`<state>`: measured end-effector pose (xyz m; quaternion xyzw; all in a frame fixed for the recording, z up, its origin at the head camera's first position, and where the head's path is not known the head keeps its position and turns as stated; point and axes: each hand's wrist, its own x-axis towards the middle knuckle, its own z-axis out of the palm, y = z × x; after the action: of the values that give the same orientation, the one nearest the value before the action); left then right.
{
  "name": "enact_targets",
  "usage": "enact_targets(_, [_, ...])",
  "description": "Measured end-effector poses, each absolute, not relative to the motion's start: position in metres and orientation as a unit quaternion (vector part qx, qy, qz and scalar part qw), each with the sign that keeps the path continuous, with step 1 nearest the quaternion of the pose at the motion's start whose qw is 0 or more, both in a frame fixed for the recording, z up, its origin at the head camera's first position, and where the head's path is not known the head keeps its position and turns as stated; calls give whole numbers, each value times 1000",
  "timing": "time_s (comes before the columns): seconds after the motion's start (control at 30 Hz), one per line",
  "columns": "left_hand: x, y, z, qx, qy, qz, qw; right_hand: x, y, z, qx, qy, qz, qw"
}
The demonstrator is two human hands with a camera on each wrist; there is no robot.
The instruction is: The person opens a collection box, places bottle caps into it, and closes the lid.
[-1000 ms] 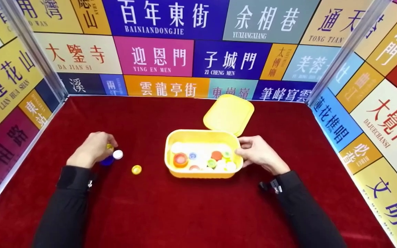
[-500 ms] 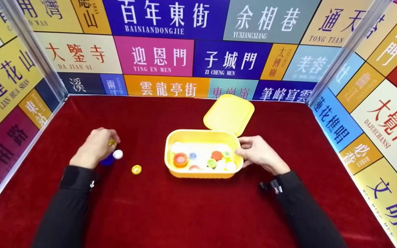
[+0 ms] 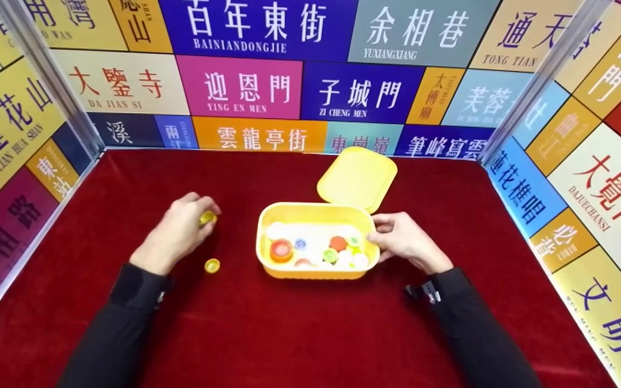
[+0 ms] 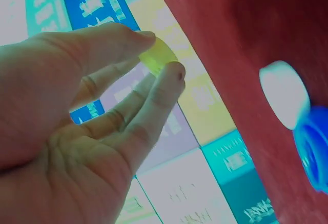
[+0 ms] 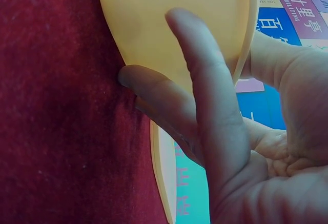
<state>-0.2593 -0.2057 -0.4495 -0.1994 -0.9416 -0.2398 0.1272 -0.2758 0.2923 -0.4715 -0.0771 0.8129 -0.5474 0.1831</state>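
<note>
My left hand (image 3: 176, 231) pinches a yellow bottle cap (image 3: 207, 217) between thumb and fingertips, lifted off the red cloth. The left wrist view shows that cap (image 4: 158, 55) edge-on at the fingertips. Near it on the cloth are a white cap (image 4: 284, 95) and a blue cap (image 4: 313, 149), both hidden by the hand in the head view. A second yellow cap (image 3: 212, 265) lies below the hand. My right hand (image 3: 410, 242) holds the right end of a yellow plastic container (image 3: 318, 273), fingers along its outer wall (image 5: 148, 24) and thumb at the rim.
Inside the container lie several caps, among them an orange-red one (image 3: 281, 250) and a green one (image 3: 330, 255). The yellow lid (image 3: 359, 178) lies behind it, against its back edge. Sign-printed panels (image 3: 246, 86) wall the red table (image 3: 310, 334) at the back and sides.
My left hand has lifted the yellow cap and carried it right, toward the container, covering the white and blue caps from the head view. The right hand and container stay in place.
</note>
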Motion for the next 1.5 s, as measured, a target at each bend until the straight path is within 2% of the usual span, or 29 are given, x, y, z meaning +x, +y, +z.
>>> enact_targets(0.33, [-242, -161, -437, -263, -920, -240, 167, -277, 288, -470, -81, 810, -552, 181])
enact_targets(0.73, [-230, -110, -422, -337, -899, -235, 150, -275, 289, -471, -77, 813, -548, 183])
enact_targets(1.07, [-232, -63, -434, -380, -895, -205, 116, -275, 290, -470, -78, 812, -550, 178])
enact_targets(1.23, [-231, -57, -442, -388, -898, -186, 99, -275, 291, -472, -80, 814, -547, 180])
enact_targets(1.5, [-233, -63, -443, -388, -895, -190, 110, -276, 292, -472, -82, 816, -543, 179])
